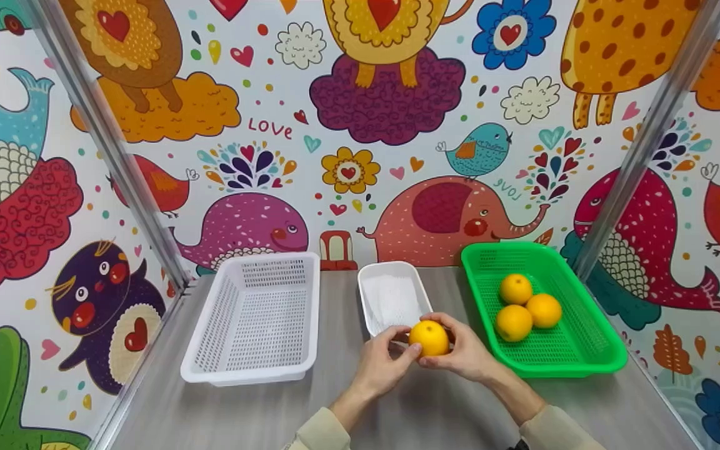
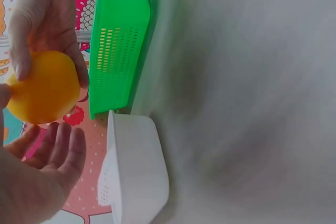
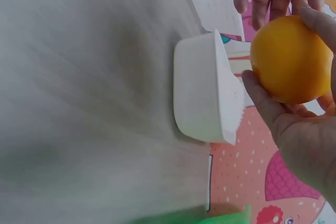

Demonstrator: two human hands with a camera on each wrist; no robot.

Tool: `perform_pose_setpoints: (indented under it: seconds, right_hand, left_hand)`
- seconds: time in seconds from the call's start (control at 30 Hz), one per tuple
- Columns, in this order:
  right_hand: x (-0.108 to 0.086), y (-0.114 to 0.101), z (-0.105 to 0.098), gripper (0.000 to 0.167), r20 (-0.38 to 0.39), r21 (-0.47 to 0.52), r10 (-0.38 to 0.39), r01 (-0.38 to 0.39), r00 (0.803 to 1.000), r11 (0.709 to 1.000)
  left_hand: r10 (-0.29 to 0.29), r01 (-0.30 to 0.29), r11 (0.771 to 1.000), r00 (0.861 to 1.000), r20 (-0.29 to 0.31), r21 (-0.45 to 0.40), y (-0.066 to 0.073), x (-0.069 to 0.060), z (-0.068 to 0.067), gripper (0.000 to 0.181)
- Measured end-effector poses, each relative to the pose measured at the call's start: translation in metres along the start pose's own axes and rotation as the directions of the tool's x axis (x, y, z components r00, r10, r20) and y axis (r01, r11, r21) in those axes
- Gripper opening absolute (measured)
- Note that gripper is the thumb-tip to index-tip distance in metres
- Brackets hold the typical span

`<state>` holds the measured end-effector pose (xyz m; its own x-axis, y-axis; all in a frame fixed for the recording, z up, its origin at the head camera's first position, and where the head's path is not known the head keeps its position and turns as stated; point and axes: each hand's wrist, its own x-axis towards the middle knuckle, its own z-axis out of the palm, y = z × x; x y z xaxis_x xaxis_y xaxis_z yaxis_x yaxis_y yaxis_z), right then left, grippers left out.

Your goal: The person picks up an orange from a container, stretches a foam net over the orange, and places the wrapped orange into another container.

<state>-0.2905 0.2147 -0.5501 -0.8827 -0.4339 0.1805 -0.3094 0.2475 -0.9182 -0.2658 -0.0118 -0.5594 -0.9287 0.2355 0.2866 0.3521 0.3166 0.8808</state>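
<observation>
Head view: small white tray (image 1: 391, 269), near end partly hidden, its white liner (image 1: 392, 299) hard to discern. The wall (image 1: 297, 140) beyond it reads "LOVE". Left of the tray, a white basket (image 1: 250, 377); right, a green basket (image 1: 575, 369) containing three oranges (image 1: 515, 322). Before the tray, the right hand (image 1: 469, 356) grips another orange (image 1: 429, 338) in its fingers; the left hand (image 1: 380, 364), fingers slack, touches it.

Small white tray (image 3: 197, 87): smooth plastic, faint sheen
Liner (image 1: 391, 300) inside tray: paper-like, matt, dimpled
White basket (image 1: 247, 374) left of tray: pierced plastic, satin
Green basket (image 2: 121, 3) right of tray: pierced plastic, glossier
Orange (image 3: 289, 59) at tray's near end: smooth peel, soft sheen
Table (image 1: 260, 412) under tray: wood-look, matt
Posts (image 1: 110, 137) either side of tray: metal
Sleeves (image 1: 322, 431) nearer than tray: matt cloth
</observation>
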Motion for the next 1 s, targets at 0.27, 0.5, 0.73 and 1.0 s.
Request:
perform_pose_setpoints:
  seconds: [0.27,0.5,0.73,1.0]
  right_hand:
    - [-0.001,0.011,0.018,0.073,0.002,0.016,-0.003,0.003,1.000,1.000]
    - [-0.006,0.027,0.033,0.072,0.056,0.000,0.030,-0.030,0.998,1.000]
    - [-0.008,0.041,0.044,0.073,0.070,-0.063,0.025,-0.020,0.997,0.998]
    - [-0.011,0.050,0.052,0.073,0.057,-0.149,0.000,0.008,0.998,0.989]
  left_hand:
    - [0.020,-0.019,1.000,0.999,0.036,-0.020,-0.014,-0.009,-0.008,0.044]
    - [-0.003,0.001,0.999,0.999,0.053,0.037,-0.031,-0.023,-0.011,0.043]
    - [-0.008,0.003,0.997,0.998,0.065,0.076,-0.046,-0.033,-0.012,0.044]
    - [-0.100,0.092,0.993,0.989,0.106,0.076,-0.053,-0.041,-0.013,0.043]
